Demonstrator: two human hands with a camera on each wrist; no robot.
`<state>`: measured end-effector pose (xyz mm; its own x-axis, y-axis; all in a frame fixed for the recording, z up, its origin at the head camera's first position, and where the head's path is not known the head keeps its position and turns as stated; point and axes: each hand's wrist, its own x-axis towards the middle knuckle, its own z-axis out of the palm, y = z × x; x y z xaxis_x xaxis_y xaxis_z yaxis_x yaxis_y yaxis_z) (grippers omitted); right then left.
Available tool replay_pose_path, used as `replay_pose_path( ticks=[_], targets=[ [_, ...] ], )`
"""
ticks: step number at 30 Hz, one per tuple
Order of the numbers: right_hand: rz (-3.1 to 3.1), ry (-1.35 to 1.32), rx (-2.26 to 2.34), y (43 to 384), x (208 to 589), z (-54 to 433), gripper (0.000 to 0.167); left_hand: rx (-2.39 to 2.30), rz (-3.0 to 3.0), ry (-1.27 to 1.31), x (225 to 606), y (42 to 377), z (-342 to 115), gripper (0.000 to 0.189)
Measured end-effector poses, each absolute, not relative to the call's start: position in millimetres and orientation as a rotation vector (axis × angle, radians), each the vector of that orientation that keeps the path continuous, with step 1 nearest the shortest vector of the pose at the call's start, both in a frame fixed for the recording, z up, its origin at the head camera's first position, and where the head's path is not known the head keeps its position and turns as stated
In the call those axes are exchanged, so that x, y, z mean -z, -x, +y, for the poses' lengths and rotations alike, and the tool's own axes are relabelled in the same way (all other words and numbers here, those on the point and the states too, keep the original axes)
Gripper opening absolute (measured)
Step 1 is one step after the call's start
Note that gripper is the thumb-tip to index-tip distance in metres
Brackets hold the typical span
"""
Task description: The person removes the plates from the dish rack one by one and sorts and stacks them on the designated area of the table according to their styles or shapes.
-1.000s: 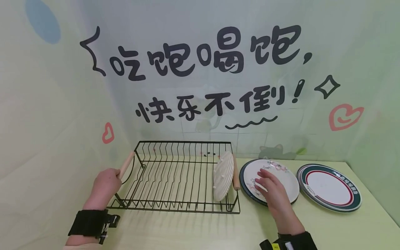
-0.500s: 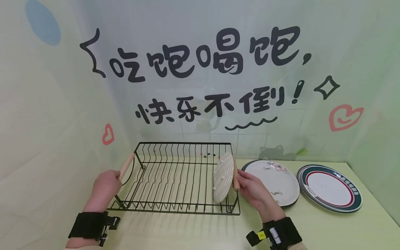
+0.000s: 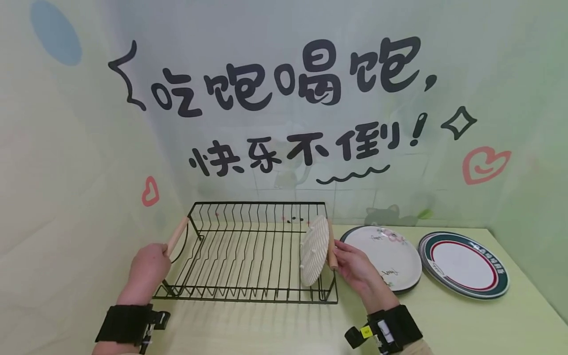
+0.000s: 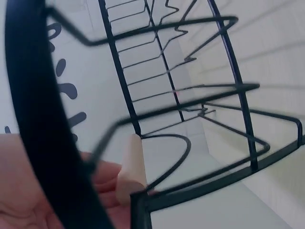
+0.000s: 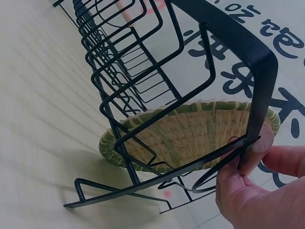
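A black wire dish rack point(image 3: 257, 202) stands before me. At its left end, my left hand point(image 3: 150, 266) grips a wooden handle point(image 3: 178, 231); the left wrist view shows fingers behind that handle point(image 4: 133, 167). My right hand point(image 3: 360, 271) holds the opposite wooden handle point(image 3: 332, 251), thumb and fingers around its end in the right wrist view. One plate point(image 3: 316, 254) leans upright in the rack's rightmost slots. Its left side is white and ribbed; from the right wrist it shows a basket-weave face point(image 5: 186, 133) with a green rim.
Right of the rack lies a stack of plates, a white flowered plate point(image 3: 383, 256) on top. Farther right is another stack topped by a green-rimmed plate point(image 3: 463, 264). A printed wall sheet point(image 3: 266, 29) stands close behind, another along the left.
My right hand has moved left, from above the flowered plate to the rack's right handle, and has taken hold of it. My left hand stays on the left handle.
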<state>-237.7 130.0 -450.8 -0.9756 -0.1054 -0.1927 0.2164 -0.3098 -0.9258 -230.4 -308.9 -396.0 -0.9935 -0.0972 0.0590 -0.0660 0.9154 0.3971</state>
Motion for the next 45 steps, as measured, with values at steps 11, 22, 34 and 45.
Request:
replay_pose_path(
  ticks=[11, 22, 34, 45],
  targets=[
    [1.690, -0.156, 2.411, 237.4, 452.1, 125.6, 0.047, 0.469, -2.921, 0.074, 399.2, 213.9, -224.1, 0.070],
    [1.682, -0.188, 2.423, 236.8, 449.9, 125.0, 0.047, 0.915, -2.865, 0.406, 412.3, 195.3, -108.7, 0.077],
    [1.671, -0.205, 2.427, 235.5, 448.5, 126.3, 0.047, 1.160, -2.855, 0.491, 418.2, 201.8, -35.6, 0.081],
    [1.650, -0.217, 2.444, 237.3, 449.6, 126.7, 0.048, 1.062, -2.872, 0.403, 421.4, 208.2, -5.2, 0.082]
  ],
)
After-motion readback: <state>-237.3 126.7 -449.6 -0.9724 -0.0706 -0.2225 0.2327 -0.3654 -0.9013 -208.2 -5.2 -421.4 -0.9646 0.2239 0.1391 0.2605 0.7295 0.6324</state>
